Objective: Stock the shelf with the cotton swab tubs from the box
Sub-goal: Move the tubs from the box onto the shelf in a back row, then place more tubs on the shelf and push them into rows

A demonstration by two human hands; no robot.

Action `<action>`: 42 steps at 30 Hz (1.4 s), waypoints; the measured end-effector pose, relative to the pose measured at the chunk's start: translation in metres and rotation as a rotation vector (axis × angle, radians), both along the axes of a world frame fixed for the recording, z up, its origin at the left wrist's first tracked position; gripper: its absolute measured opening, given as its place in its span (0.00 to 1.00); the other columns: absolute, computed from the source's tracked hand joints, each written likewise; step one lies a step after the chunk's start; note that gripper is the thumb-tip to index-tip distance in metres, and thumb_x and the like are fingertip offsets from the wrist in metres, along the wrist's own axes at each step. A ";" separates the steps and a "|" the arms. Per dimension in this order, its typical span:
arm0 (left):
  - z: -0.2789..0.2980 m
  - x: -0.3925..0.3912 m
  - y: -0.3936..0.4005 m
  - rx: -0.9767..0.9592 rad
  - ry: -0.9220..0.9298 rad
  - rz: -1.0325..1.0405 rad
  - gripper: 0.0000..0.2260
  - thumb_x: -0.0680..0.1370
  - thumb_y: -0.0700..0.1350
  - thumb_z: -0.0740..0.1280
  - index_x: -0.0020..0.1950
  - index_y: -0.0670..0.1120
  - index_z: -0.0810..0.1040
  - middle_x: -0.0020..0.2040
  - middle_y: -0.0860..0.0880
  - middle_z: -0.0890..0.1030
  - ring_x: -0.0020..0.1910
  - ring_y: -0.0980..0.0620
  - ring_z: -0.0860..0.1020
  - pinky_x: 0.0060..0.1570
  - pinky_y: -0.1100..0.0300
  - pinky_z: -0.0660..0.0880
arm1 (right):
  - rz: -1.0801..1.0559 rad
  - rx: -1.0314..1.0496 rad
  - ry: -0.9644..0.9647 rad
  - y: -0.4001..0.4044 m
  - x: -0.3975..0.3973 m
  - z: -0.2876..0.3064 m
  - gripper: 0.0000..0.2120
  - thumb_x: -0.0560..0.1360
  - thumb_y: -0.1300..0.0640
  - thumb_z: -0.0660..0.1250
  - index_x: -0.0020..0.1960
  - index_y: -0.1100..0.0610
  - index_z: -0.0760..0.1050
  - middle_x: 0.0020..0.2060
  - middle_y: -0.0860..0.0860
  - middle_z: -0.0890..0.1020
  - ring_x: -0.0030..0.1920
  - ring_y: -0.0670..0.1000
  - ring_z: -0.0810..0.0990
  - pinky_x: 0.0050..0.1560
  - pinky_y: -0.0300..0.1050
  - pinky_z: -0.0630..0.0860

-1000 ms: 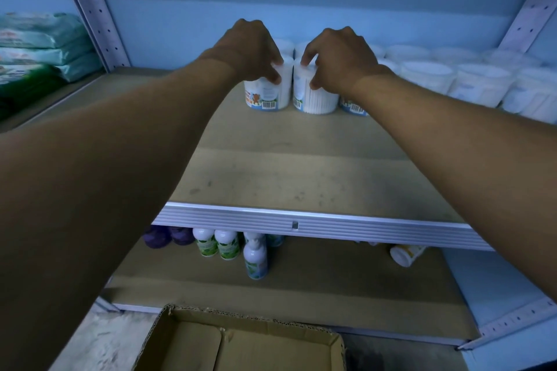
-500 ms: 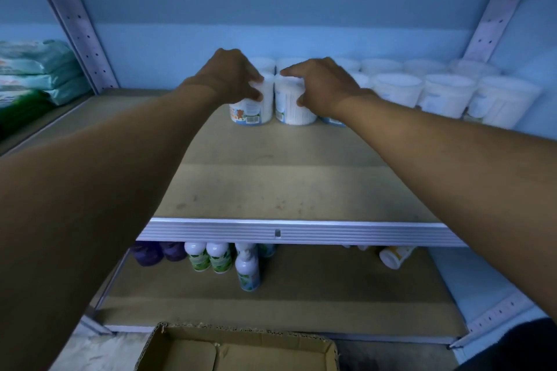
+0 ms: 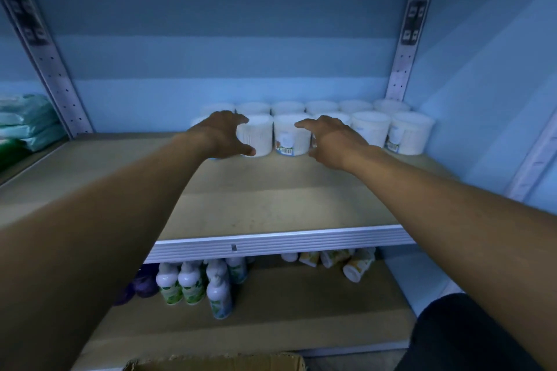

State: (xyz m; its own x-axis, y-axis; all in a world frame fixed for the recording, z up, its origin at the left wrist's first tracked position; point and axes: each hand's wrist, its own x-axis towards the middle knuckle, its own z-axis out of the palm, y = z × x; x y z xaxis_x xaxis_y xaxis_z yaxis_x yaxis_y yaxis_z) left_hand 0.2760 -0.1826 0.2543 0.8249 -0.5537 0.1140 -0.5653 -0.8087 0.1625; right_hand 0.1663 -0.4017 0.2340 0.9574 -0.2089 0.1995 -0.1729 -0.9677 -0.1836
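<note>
Both hands, left (image 3: 221, 134) and right (image 3: 327, 140), have let go, fingers spread, of two tubs (image 3: 272, 135) on the shelf (image 3: 271, 199).

The tan shelf board (image 3: 271, 199) looks like matt pressed wood, faintly scuffed, edged by a ribbed, satin-finished grey metal front rail (image 3: 280, 242). The white round cotton swab tubs (image 3: 370, 128) appear to be smooth translucent plastic with glossy paper labels. The perforated grey metal upright (image 3: 402, 69) looks painted. The brown cardboard box (image 3: 217, 363) has a rough, torn edge.
</note>
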 end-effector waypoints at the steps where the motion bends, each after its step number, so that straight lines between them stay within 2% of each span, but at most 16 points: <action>1: 0.001 -0.005 -0.005 -0.002 0.014 -0.010 0.38 0.72 0.60 0.73 0.78 0.53 0.63 0.78 0.49 0.63 0.77 0.49 0.60 0.72 0.52 0.62 | -0.011 -0.005 0.006 -0.006 -0.007 0.000 0.31 0.78 0.57 0.66 0.77 0.42 0.61 0.71 0.52 0.68 0.71 0.55 0.68 0.65 0.50 0.70; 5: 0.002 -0.028 -0.028 -0.026 0.051 -0.063 0.35 0.73 0.59 0.73 0.77 0.53 0.65 0.76 0.50 0.66 0.75 0.49 0.64 0.71 0.53 0.65 | -0.058 -0.035 0.017 -0.026 -0.034 0.005 0.30 0.78 0.56 0.67 0.77 0.44 0.63 0.72 0.53 0.68 0.71 0.55 0.68 0.63 0.48 0.69; 10: -0.001 -0.051 -0.069 -0.048 0.075 -0.145 0.34 0.73 0.59 0.73 0.76 0.53 0.67 0.74 0.50 0.69 0.71 0.49 0.68 0.68 0.54 0.68 | -0.160 -0.034 0.046 -0.062 -0.065 0.008 0.33 0.74 0.51 0.71 0.76 0.45 0.63 0.71 0.54 0.69 0.68 0.58 0.71 0.62 0.51 0.72; 19: 0.003 -0.079 -0.159 -0.051 0.073 -0.320 0.33 0.74 0.60 0.71 0.76 0.53 0.65 0.74 0.51 0.68 0.72 0.50 0.66 0.69 0.54 0.66 | -0.304 -0.046 0.094 -0.128 -0.096 0.015 0.37 0.71 0.46 0.72 0.76 0.48 0.62 0.72 0.55 0.68 0.68 0.59 0.71 0.65 0.53 0.72; 22: 0.002 -0.082 -0.181 -0.051 0.062 -0.367 0.34 0.74 0.60 0.71 0.76 0.52 0.65 0.73 0.51 0.69 0.72 0.51 0.66 0.69 0.55 0.66 | -0.333 -0.061 0.094 -0.143 -0.096 0.015 0.36 0.71 0.45 0.72 0.75 0.48 0.63 0.69 0.56 0.69 0.66 0.60 0.72 0.62 0.54 0.74; 27: 0.000 -0.078 -0.209 -0.045 0.027 -0.408 0.34 0.75 0.60 0.70 0.78 0.53 0.63 0.76 0.50 0.65 0.74 0.49 0.64 0.69 0.54 0.65 | -0.367 -0.049 0.092 -0.162 -0.085 0.017 0.38 0.72 0.44 0.72 0.77 0.49 0.60 0.69 0.56 0.66 0.68 0.60 0.69 0.64 0.57 0.72; 34: 0.002 -0.060 -0.239 -0.020 -0.060 -0.459 0.33 0.76 0.56 0.70 0.78 0.51 0.63 0.76 0.47 0.65 0.74 0.43 0.63 0.69 0.51 0.64 | -0.403 -0.034 0.067 -0.187 -0.063 0.029 0.41 0.71 0.46 0.74 0.78 0.49 0.57 0.69 0.55 0.64 0.68 0.61 0.69 0.63 0.57 0.73; 39: 0.005 -0.040 -0.260 -0.025 -0.075 -0.442 0.35 0.74 0.58 0.72 0.78 0.51 0.64 0.75 0.46 0.65 0.72 0.42 0.64 0.69 0.47 0.66 | -0.357 -0.020 0.048 -0.203 -0.050 0.031 0.43 0.69 0.45 0.76 0.77 0.50 0.59 0.69 0.55 0.65 0.66 0.60 0.71 0.61 0.56 0.75; 42: 0.005 -0.031 -0.274 -0.012 -0.072 -0.444 0.35 0.70 0.62 0.72 0.73 0.51 0.68 0.70 0.47 0.70 0.69 0.42 0.68 0.64 0.49 0.69 | -0.335 -0.007 0.040 -0.210 -0.041 0.030 0.45 0.67 0.43 0.77 0.78 0.49 0.59 0.69 0.55 0.66 0.67 0.59 0.70 0.62 0.56 0.74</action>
